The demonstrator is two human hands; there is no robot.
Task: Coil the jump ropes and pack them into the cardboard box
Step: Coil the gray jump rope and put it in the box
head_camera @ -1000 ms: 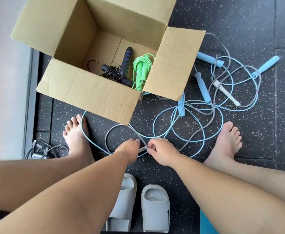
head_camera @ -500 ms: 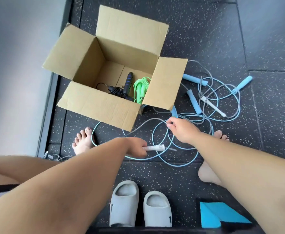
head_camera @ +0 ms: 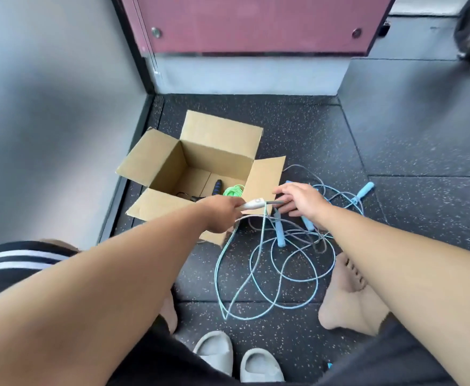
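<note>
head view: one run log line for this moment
left hand grips white handle | right hand at grey cord, grip unclear | cardboard box holds black rope, green rope | blue ropes tangled on floor

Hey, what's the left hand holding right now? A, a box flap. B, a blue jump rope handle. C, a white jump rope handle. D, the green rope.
C: the left hand grips the white jump rope handle near the cardboard box; blue handles lie on the floor.

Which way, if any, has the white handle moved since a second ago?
Yes: the white handle has gone up off the floor toward the cardboard box, now across its right flap, gripped by the left hand.
</note>
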